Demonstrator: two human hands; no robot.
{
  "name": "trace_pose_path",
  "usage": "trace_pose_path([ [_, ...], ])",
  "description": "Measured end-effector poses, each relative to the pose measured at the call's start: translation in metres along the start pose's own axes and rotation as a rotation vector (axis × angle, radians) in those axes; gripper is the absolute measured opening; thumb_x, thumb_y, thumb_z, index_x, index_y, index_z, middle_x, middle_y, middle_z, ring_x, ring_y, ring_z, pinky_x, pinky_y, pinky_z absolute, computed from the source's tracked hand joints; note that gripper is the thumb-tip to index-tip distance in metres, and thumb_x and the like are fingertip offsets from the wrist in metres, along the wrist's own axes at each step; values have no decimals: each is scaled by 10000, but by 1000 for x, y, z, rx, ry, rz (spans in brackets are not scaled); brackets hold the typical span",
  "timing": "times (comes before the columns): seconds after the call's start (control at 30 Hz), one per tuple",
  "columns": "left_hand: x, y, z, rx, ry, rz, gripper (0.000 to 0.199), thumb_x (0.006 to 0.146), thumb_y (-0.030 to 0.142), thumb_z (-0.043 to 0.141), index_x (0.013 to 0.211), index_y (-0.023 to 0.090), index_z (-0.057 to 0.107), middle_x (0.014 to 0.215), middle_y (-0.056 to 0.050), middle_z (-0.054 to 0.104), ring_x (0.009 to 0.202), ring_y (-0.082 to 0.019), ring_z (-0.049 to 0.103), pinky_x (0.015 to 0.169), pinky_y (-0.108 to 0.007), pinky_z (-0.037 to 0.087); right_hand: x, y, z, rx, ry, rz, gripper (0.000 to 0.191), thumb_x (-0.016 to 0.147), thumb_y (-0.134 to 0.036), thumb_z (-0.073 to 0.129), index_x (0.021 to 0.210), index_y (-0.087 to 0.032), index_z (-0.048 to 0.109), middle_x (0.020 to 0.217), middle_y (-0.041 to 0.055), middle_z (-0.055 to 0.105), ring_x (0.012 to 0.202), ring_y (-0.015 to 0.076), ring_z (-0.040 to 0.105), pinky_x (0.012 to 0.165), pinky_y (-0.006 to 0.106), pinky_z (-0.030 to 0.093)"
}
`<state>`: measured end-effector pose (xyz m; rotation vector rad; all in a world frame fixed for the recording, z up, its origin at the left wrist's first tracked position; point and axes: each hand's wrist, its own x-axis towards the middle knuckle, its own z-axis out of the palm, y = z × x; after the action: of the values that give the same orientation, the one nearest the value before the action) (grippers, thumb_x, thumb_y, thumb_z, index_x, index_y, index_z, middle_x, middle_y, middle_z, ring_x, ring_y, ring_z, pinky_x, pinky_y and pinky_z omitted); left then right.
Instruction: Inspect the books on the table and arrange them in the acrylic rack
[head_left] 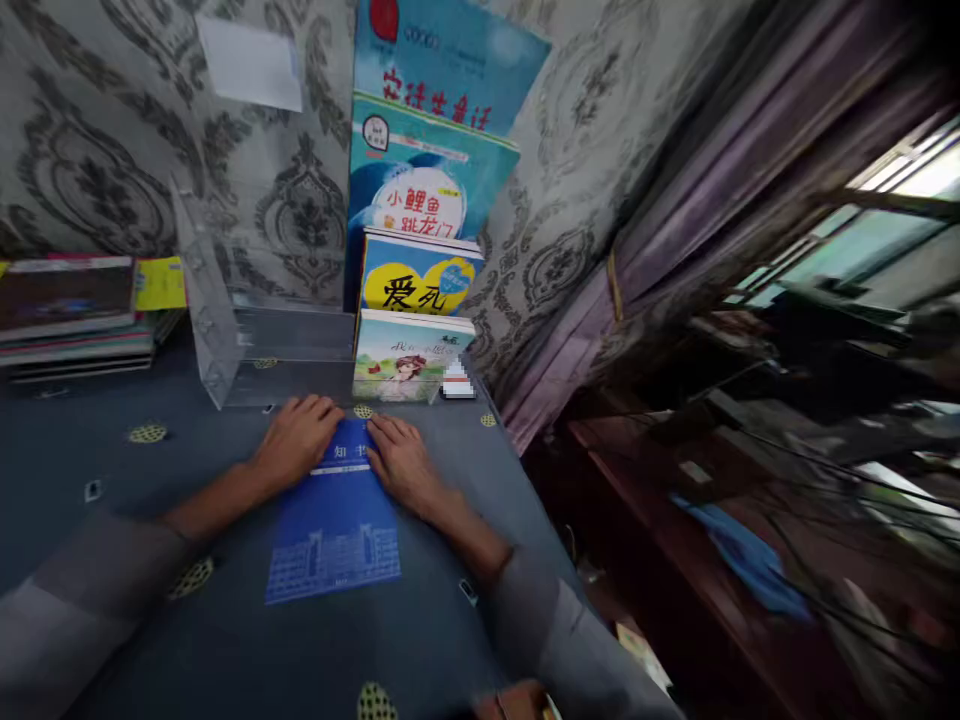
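Head view: fingers of the left hand (298,440) and right hand (409,468) sit close together, resting without gripping at the far corners of a blue booklet (337,520) on the table (300,660), apparently steadying it. Just beyond, a clear rack (292,385) holding picture books (416,280) blocks the way; more books (75,300) lie stacked far left.

We're reading the blue booklet (337,520): 知, 书! Yellow-patched book (409,280): 爱, 死! Teal book (424,170): 小鲤鱼跳龙门! Top book (450,65): 安徒生童话!

– What did the patterned blue-grey counter (427,650) carry?
– A blue booklet (337,520) lay flat; a clear rack (292,385) stood beyond it; a book stack (75,310) sat left of the rack.
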<state>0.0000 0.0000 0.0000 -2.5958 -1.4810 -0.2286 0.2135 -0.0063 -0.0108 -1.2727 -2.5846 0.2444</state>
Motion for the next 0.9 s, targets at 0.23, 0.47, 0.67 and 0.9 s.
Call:
trace_pose_path([
  [0.23, -19, 22, 30, -146, 20, -2, 464, 1070, 379, 331, 1415, 171, 562, 1487, -125, 593, 1381, -255, 535, 1147, -436, 398, -3, 11, 11, 14, 72, -46, 436, 1042, -275, 493, 1455, -147, 551, 1485, 170, 573, 1416, 285, 483, 1144, 499, 418],
  [0.47, -47, -4, 18, -92, -32, -123, 532, 1058, 385, 295, 1413, 108, 578, 1489, -157, 582, 1386, -289, 540, 1149, -457, 418, -3, 14, 10, 36, 61, -58, 441, 1049, -295, 481, 1456, -138, 547, 1492, 175, 564, 1432, 287, 465, 1155, 502, 402],
  [0.67, -54, -8, 17, -75, 29, -104, 524, 1045, 377, 318, 1365, 91, 619, 1435, -183, 624, 1333, -315, 588, 1104, -478, 467, -4, 23, 8, 72, 89, -59, 405, 1039, -307, 506, 1401, -151, 600, 1494, 173, 553, 1383, 275, 510, 1137, 480, 428],
  [0.9, -52, -11, 21, -21, 68, -45, 476, 1036, 332, 334, 1301, 107, 659, 1377, -185, 668, 1280, -333, 622, 1081, -534, 460, -5, 32, 3, 39, 133, -44, 346, 1026, -262, 523, 1328, -164, 661, 1371, 166, 611, 1249, 282, 568, 1061, 467, 493],
])
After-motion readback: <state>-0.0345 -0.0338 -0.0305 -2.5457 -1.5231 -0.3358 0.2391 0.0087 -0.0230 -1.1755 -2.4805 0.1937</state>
